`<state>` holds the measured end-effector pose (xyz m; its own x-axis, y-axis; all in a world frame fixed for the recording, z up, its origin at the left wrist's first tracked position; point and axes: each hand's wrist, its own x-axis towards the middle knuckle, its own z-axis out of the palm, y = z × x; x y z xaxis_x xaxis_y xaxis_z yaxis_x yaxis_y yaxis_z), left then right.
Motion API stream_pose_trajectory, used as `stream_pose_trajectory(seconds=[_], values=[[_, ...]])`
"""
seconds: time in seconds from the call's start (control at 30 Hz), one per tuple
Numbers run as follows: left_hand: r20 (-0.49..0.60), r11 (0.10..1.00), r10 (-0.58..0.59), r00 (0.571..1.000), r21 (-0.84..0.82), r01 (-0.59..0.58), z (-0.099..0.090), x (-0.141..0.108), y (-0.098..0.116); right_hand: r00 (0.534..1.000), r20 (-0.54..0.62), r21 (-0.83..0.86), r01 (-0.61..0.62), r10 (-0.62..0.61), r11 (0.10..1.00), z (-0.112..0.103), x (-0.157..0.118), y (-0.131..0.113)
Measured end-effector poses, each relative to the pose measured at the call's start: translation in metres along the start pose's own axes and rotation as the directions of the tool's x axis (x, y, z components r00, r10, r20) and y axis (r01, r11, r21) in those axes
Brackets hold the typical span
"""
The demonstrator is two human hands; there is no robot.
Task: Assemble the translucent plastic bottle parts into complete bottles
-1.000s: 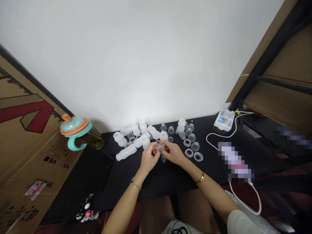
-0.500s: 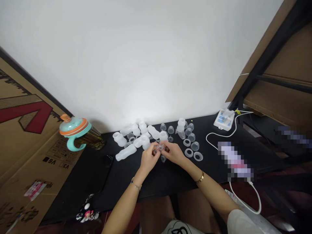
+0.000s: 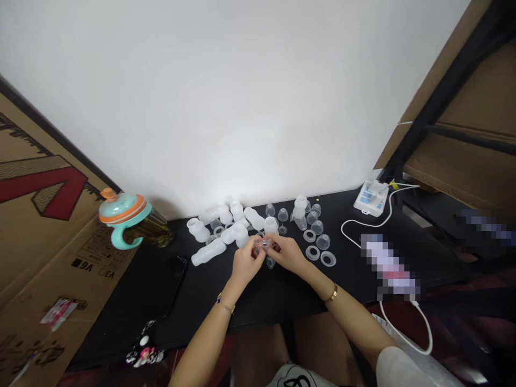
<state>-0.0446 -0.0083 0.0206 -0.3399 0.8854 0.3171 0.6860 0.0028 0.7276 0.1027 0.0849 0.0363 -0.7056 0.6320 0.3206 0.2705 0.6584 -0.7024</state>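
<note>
My left hand and my right hand meet over the table, fingers closed on opposite sides of a clear plastic ring-shaped part. Fingertips cover much of it. Just below it on the table is a small clear piece. White baby-bottle bodies lie and stand to the left, and another white bottle body stands right behind my fingers. To the right are several clear dome caps and several clear flat rings.
A drinking cup with a teal and orange lid stands left, by a cardboard box. A white power strip and a cable lie right, near a blurred-out device. A white wall backs the black table.
</note>
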Motion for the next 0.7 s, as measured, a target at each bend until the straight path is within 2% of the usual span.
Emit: stream_pose_trajectory(seconds=[0.2, 0.43, 0.7], values=[[0.025, 0.999, 0.013, 1.000, 0.035, -0.014, 0.0004, 0.0005, 0.0013, 0.999, -0.037, -0.045, 0.001, -0.003, 0.999, 0.0009, -0.0013, -0.0003], [0.024, 0.999, -0.026, 0.999, -0.043, 0.027, -0.0002, 0.0004, 0.0029, 0.999, -0.035, -0.028, 0.021, -0.022, 0.999, 0.0010, -0.0021, 0.0009], [0.020, 0.999, -0.034, 0.999, -0.031, 0.034, 0.0015, -0.0001, 0.0025, 0.999, -0.046, -0.039, 0.013, -0.015, 0.999, 0.0024, -0.0019, 0.0019]])
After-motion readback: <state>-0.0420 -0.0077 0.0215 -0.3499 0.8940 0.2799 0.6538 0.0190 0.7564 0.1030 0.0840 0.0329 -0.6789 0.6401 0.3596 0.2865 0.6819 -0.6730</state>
